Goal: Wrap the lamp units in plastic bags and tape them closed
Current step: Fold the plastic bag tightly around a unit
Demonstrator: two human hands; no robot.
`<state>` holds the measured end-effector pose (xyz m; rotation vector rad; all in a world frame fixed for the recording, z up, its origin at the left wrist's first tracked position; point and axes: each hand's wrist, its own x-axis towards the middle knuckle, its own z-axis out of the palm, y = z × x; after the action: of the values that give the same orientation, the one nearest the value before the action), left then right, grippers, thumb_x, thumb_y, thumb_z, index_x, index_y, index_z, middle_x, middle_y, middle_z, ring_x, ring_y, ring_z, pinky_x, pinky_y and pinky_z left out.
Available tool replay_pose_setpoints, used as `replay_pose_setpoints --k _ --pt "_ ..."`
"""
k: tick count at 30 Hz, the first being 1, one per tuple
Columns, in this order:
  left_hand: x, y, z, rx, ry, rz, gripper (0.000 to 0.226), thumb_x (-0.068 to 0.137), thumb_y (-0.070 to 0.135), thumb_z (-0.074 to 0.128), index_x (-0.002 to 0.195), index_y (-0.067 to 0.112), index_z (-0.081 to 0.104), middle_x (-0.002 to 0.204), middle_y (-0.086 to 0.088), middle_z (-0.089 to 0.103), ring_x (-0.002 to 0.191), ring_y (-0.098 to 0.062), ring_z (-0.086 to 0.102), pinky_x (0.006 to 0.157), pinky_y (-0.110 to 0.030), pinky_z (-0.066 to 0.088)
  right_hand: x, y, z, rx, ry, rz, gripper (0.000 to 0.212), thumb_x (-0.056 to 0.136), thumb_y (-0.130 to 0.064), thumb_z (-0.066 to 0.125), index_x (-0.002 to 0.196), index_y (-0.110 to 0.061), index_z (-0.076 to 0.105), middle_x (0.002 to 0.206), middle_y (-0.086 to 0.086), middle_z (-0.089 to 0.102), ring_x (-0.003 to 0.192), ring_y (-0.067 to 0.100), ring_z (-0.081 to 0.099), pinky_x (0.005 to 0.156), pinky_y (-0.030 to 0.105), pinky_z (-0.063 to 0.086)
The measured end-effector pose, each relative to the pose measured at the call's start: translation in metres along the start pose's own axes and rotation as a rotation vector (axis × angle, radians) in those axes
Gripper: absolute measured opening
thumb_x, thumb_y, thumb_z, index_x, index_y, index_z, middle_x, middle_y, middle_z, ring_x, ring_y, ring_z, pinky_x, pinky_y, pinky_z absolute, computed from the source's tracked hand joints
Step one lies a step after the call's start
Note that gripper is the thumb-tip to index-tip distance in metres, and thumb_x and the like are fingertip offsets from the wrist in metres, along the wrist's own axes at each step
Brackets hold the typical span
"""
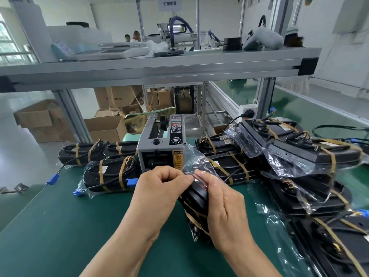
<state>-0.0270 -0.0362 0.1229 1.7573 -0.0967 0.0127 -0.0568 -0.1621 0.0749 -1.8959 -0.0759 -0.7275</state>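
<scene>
The long black plastic lamp unit [196,198], just in front of the grey tape dispenser [159,144], is clasped by my right hand [223,208] while my left hand [159,188] pinches its clear plastic bag [196,162], probably slippery, so I'd hold the stiff body.

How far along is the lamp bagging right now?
Done: several bagged units lie left of the tape dispenser. In hand: left hand and right hand pinch the plastic bag around one lamp unit, not yet taped. Left: the pile at right sits in loose bags; whether those are sealed is unclear.
</scene>
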Motion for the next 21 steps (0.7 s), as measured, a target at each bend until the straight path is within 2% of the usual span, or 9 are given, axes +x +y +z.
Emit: replay_pose_setpoints --k 5,13,15,18,21 --pt "0.001 -0.002 0.001 0.038 0.037 0.026 0.015 0.073 0.028 0.079 0.063 0.021 0.07 0.075 0.01 0.068 0.065 0.002 0.06 0.059 -0.009 0.043 0.0 0.001 0.0 0.004 -0.01 0.003 0.043 0.1 -0.051 0.019 0.096 -0.074 0.055 0.104 -0.029 0.064 0.096 -0.003 0.064 0.08 0.015 0.049" --pt "0.001 -0.005 0.001 0.186 0.104 0.13 0.012 0.07 0.037 0.081 0.069 0.034 0.069 0.074 0.018 0.061 0.06 0.003 0.054 0.062 -0.021 0.04 -0.001 0.001 0.0 -0.006 -0.021 0.004 0.044 0.1 -0.049 0.019 0.097 -0.076 0.053 0.104 -0.031 0.063 0.096 -0.004 0.064 0.079 0.015 0.049" --pt "0.001 -0.007 0.001 0.174 0.131 0.109 0.02 0.062 0.044 0.077 0.077 0.037 0.065 0.073 0.02 0.06 0.061 0.003 0.053 0.061 -0.021 0.041 -0.001 0.002 0.0 -0.01 -0.026 0.01 0.044 0.1 -0.049 0.019 0.096 -0.075 0.054 0.102 -0.034 0.064 0.095 -0.007 0.063 0.078 0.01 0.046" --pt "-0.001 -0.011 0.006 0.093 0.151 0.04 0.03 0.057 0.042 0.067 0.085 0.036 0.059 0.083 0.014 0.059 0.067 0.006 0.053 0.065 -0.019 0.042 -0.002 0.003 0.0 -0.019 -0.026 0.016 0.043 0.1 -0.049 0.019 0.096 -0.07 0.057 0.101 -0.035 0.063 0.094 -0.01 0.062 0.078 0.006 0.043" --pt "0.001 -0.012 0.013 -0.023 0.129 -0.006 0.014 0.07 0.032 0.07 0.082 0.032 0.064 0.071 0.016 0.062 0.061 0.005 0.053 0.059 -0.015 0.044 -0.003 0.003 0.001 -0.019 -0.024 0.017 0.043 0.1 -0.05 0.019 0.098 -0.072 0.056 0.104 -0.033 0.063 0.095 -0.007 0.063 0.08 0.01 0.046"
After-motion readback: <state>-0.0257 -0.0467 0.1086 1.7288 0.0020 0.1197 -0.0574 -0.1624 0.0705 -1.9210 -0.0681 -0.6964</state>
